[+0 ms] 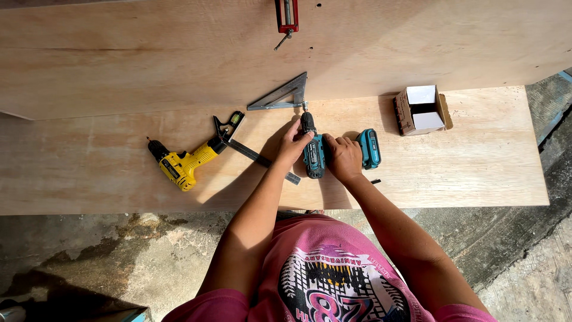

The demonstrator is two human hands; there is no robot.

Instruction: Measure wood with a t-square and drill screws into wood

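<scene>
A teal cordless drill (314, 154) lies flat on the lower plywood board (465, 167), its bit pointing at the foot of the upright plywood panel (149, 53). My right hand (342, 156) grips the drill's handle, next to its teal battery (369, 148). My left hand (294, 143) rests on the drill's front body near the chuck. A grey metal triangular bracket (283, 95) leans in the corner where the two boards meet, right at the drill's tip.
A yellow drill (182, 164) lies to the left, beside a combination square (253, 152). A small open cardboard box (420, 110) sits to the right. A red clamp (286, 18) hangs at the top of the upright panel. Concrete floor lies below the board.
</scene>
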